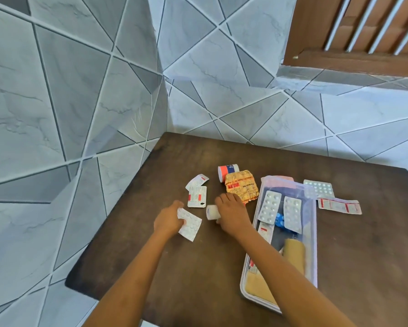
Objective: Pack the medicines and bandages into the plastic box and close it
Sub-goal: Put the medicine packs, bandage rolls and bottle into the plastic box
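Dark brown wooden surface [198,267] in a corner of grey-white marble-look tiled walls [68,90] with diagonal joints; brown slatted shutter [363,27] at far right. Clear plastic box [312,232] sits open on the right of the surface, long side running near to far. Inside: two silver blister packs [270,207] side by side at the far end, something blue [280,219] between them, a red-and-white strip under the right forearm, a tan bandage roll [295,253] nearer. Box lid cannot be told apart. Left hand [168,220], grip pinching a white pill strip [190,224], low over the surface. Right hand [231,214], grip closed over a small white roll [211,211] lying on the surface, just left of the box. Far of the hands: two white-red strips [196,193], an orange foil pack [241,185], a red-white-blue tube [227,172] on its side touching the foil pack. Right of the box: another silver blister [321,188] and a long red-white strip [339,206].
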A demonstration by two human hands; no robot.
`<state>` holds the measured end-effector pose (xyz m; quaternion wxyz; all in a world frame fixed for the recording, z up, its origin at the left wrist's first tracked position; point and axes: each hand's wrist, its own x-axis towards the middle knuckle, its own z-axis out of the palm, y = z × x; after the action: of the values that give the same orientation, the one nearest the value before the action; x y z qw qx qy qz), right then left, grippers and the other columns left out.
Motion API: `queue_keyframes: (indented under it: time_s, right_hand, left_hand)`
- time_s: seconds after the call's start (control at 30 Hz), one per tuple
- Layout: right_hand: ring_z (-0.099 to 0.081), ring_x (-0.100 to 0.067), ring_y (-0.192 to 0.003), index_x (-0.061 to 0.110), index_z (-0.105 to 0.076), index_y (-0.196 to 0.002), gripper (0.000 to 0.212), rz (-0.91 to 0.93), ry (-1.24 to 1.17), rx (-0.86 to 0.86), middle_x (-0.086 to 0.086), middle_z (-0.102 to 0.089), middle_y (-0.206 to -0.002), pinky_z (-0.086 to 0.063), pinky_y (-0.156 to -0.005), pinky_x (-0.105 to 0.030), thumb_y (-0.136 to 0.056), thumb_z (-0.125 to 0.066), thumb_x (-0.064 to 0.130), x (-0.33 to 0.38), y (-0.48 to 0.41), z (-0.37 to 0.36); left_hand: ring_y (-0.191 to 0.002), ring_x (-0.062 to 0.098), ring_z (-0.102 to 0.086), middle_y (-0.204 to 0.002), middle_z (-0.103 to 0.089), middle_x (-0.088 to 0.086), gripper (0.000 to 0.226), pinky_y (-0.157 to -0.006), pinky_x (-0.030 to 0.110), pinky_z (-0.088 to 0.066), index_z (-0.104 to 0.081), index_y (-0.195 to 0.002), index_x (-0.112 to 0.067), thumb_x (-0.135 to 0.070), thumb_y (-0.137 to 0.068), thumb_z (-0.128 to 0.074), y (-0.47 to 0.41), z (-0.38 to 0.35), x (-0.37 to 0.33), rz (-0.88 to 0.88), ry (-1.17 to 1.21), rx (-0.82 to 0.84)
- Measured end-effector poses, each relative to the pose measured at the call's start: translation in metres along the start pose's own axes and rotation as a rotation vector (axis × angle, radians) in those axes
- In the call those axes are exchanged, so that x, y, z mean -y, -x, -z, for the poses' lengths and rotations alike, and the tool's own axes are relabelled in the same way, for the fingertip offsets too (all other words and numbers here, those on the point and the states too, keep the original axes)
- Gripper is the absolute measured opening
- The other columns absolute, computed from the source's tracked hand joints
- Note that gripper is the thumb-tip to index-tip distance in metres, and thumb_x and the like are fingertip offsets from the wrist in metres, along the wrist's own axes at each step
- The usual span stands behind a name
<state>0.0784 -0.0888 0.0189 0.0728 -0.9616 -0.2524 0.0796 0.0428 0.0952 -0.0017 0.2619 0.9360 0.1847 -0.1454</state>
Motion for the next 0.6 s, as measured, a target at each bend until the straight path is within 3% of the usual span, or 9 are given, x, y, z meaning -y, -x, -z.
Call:
queue_keyframes:
  time_s: [0.07,0.13,0.23,0.33,0.4,0.47,0.6]
  right_hand:
    - [-0.05,-0.024,-0.122,0.015,-0.043,-0.125,0.048,-0.137,-0.281,-0.116,-0.008,-0.051,-0.134,-0.042,-0.101,-0.033,-0.083,-0.064,0.024,-0.004,0.013,0.017]
    - [-0.058,-0.024,-0.113,0.016,-0.045,-0.123,0.048,-0.292,-0.496,-0.242,-0.006,-0.057,-0.129,-0.048,-0.093,-0.032,-0.083,-0.064,0.032,-0.013,0.031,0.041]
    - [-0.061,-0.028,-0.108,0.015,-0.042,-0.127,0.056,-0.489,-0.612,-0.334,-0.01,-0.06,-0.125,-0.05,-0.089,-0.034,-0.082,-0.064,0.039,-0.041,0.063,0.066]
    - [-0.06,-0.032,-0.11,0.015,-0.032,-0.135,0.067,-0.597,-0.571,-0.241,-0.014,-0.06,-0.126,-0.049,-0.089,-0.037,-0.081,-0.064,0.041,-0.066,0.09,0.066]
    - [-0.058,-0.031,-0.113,0.015,-0.033,-0.135,0.066,-0.621,-0.547,-0.123,-0.014,-0.059,-0.128,-0.048,-0.091,-0.037,-0.082,-0.064,0.041,-0.073,0.105,0.055]
    - [-0.057,-0.03,-0.113,0.014,-0.037,-0.131,0.063,-0.623,-0.523,-0.025,-0.013,-0.059,-0.127,-0.046,-0.093,-0.037,-0.082,-0.063,0.043,-0.07,0.112,0.039]
    - [-0.056,-0.024,-0.114,0.016,-0.046,-0.124,0.06,-0.572,-0.387,0.051,-0.008,-0.06,-0.125,-0.045,-0.096,-0.037,-0.079,-0.06,0.053,-0.061,0.118,0.008]
  left_hand:
    - [-0.107,0.028,-0.061,-0.125,-0.061,0.008,0.04,-0.084,0.039,-0.056,-0.051,-0.12,-0.02,-0.012,-0.083,-0.063,0.002,0.011,-0.004,-0.067,0.134,-0.029]
    - [-0.097,0.025,-0.062,-0.121,-0.062,0.007,0.035,-0.065,0.034,-0.058,-0.053,-0.114,-0.02,-0.009,-0.083,-0.063,0.009,0.023,-0.016,-0.121,0.272,-0.05]
    - [-0.092,0.022,-0.06,-0.114,-0.062,0.01,0.033,-0.049,0.019,-0.047,-0.053,-0.109,-0.025,-0.006,-0.084,-0.064,0.02,0.031,-0.056,-0.215,0.422,0.013]
    - [-0.101,0.02,-0.059,-0.115,-0.058,0.005,0.038,-0.055,0.019,-0.05,-0.053,-0.118,-0.019,-0.007,-0.084,-0.063,0.031,0.025,-0.099,-0.328,0.41,0.089]
    - [-0.107,0.024,-0.059,-0.119,-0.059,0.007,0.042,-0.072,0.033,-0.058,-0.052,-0.122,-0.02,-0.01,-0.083,-0.065,0.035,0.014,-0.122,-0.391,0.343,0.112]
    - [-0.11,0.027,-0.059,-0.121,-0.06,0.009,0.041,-0.086,0.044,-0.056,-0.052,-0.121,-0.021,-0.012,-0.083,-0.066,0.038,0.006,-0.135,-0.413,0.285,0.105]
    - [-0.112,0.029,-0.059,-0.125,-0.059,0.012,0.041,-0.087,0.044,-0.056,-0.052,-0.121,-0.021,-0.012,-0.083,-0.065,0.041,-0.004,-0.149,-0.42,0.22,0.105]
